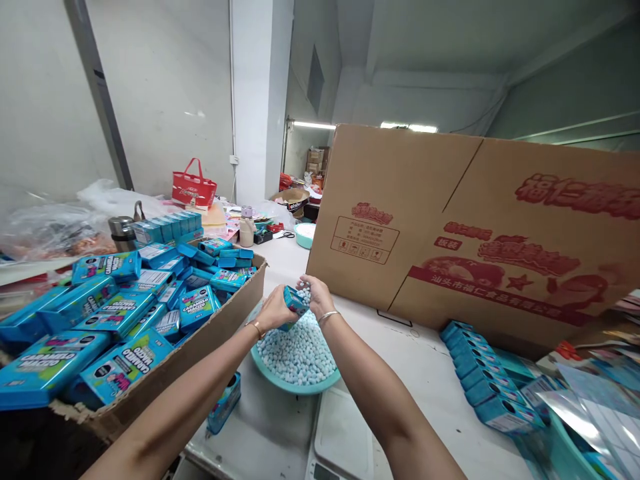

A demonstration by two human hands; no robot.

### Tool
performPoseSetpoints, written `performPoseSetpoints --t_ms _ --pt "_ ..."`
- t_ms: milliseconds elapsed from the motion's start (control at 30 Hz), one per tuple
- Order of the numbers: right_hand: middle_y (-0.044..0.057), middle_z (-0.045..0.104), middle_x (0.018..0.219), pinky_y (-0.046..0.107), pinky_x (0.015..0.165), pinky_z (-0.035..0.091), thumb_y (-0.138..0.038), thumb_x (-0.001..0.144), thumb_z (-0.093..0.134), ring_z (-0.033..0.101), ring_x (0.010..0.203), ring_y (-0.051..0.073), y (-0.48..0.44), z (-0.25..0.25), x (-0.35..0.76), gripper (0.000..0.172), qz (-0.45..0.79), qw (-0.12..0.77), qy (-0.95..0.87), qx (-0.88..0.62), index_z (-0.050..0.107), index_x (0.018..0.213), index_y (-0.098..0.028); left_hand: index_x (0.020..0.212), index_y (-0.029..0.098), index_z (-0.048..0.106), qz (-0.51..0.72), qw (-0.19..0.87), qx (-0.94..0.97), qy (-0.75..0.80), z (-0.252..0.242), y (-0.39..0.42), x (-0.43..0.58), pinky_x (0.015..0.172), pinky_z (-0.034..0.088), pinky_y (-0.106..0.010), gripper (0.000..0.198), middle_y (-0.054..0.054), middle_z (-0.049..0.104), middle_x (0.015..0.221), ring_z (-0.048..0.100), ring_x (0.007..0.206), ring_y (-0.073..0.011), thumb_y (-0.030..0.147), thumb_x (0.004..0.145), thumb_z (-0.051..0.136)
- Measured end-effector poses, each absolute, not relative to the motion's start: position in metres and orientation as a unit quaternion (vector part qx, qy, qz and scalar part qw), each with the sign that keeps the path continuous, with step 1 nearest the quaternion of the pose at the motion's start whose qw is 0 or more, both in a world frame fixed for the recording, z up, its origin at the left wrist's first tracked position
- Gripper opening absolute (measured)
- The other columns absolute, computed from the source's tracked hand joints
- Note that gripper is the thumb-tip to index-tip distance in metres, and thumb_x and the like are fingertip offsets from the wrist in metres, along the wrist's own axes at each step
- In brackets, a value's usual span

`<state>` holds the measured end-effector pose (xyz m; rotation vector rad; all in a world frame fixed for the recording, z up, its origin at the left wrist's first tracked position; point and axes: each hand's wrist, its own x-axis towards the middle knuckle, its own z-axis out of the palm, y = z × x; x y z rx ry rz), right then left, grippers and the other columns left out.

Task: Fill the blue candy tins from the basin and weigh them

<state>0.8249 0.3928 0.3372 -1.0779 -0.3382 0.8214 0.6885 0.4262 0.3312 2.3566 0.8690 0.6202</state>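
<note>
My left hand (274, 311) grips a small blue candy box (295, 301), tilted over a turquoise bowl (299, 389). At the box's top, my right hand (320, 297) is cupped with its fingers closed around some small pale candies. The bowl is heaped with pale blue and white candies (297, 353). Under my left forearm another blue box (225, 403) stands on the table, partly hidden. A white kitchen scale (343, 433) sits in front of the bowl, close to my right forearm.
At left, a cardboard carton (250, 293) holds many blue candy boxes (197, 307). A large brown carton (440, 227) stands behind the bowl to the right. A row of blue boxes (487, 380) lies at right, near a turquoise basin (565, 447). A flask (123, 232) stands far left.
</note>
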Motion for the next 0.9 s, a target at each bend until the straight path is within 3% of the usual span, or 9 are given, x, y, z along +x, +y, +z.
performPoseSetpoints --t_ms 400,533,667,733,800,900 --pt "0.001 0.063 0.062 0.028 0.070 0.049 -0.028 0.058 0.072 0.063 0.069 0.017 0.385 0.344 0.813 0.017 0.359 0.765 -0.195 -0.498 0.058 0.062 -0.019 0.106 0.018 0.048 0.229 0.311 0.879 0.281 0.328 0.424 0.687 0.070 0.048 -0.026 0.058 -0.002 0.064 0.097 0.062 0.086 -0.0184 0.034 0.058 0.074" --pt "0.002 0.066 0.069 0.030 0.070 0.049 -0.039 0.066 0.065 0.065 0.076 0.018 0.365 0.343 0.837 0.020 0.356 0.743 -0.199 -0.530 0.058 0.069 -0.020 0.105 0.018 0.047 0.185 0.290 0.895 0.285 0.340 0.427 0.678 0.068 0.049 -0.025 0.052 -0.002 0.065 0.094 0.063 0.083 -0.0177 0.034 0.061 0.071" --pt "0.003 0.066 0.071 0.033 0.073 0.046 -0.036 0.063 0.070 0.064 0.081 0.022 0.319 0.314 0.862 0.019 0.324 0.692 -0.210 -0.610 0.061 0.068 -0.020 0.096 0.020 0.054 0.087 0.229 0.930 0.273 0.360 0.441 0.672 0.064 0.047 -0.029 0.057 -0.002 0.065 0.088 0.064 0.082 -0.0234 0.035 0.047 0.079" --pt "0.006 0.070 0.082 0.037 0.084 0.045 -0.032 0.060 0.074 0.062 0.096 0.026 0.298 0.291 0.863 0.021 0.301 0.670 -0.210 -0.645 0.066 0.074 -0.020 0.087 0.021 0.057 0.027 0.193 0.945 0.264 0.363 0.444 0.677 0.066 0.047 -0.032 0.059 -0.003 0.065 0.085 0.064 0.083 -0.0281 0.028 0.035 0.084" --pt "0.009 0.070 0.106 0.041 0.099 0.037 -0.032 0.061 0.074 0.054 0.116 0.030 0.286 0.268 0.856 0.031 0.273 0.650 -0.213 -0.676 0.069 0.090 -0.021 0.078 0.021 0.057 -0.021 0.159 0.954 0.254 0.359 0.441 0.686 0.072 0.048 -0.036 0.060 -0.005 0.067 0.086 0.064 0.088 -0.0330 0.018 0.025 0.084" --pt "0.013 0.058 0.134 0.042 0.114 0.020 -0.036 0.069 0.070 0.039 0.135 0.031 0.288 0.239 0.840 0.047 0.212 0.605 -0.253 -0.725 0.066 0.113 -0.020 0.075 0.021 0.057 -0.063 0.122 0.960 0.244 0.345 0.431 0.700 0.082 0.047 -0.042 0.060 -0.009 0.069 0.093 0.062 0.097 -0.0380 0.009 0.021 0.082"
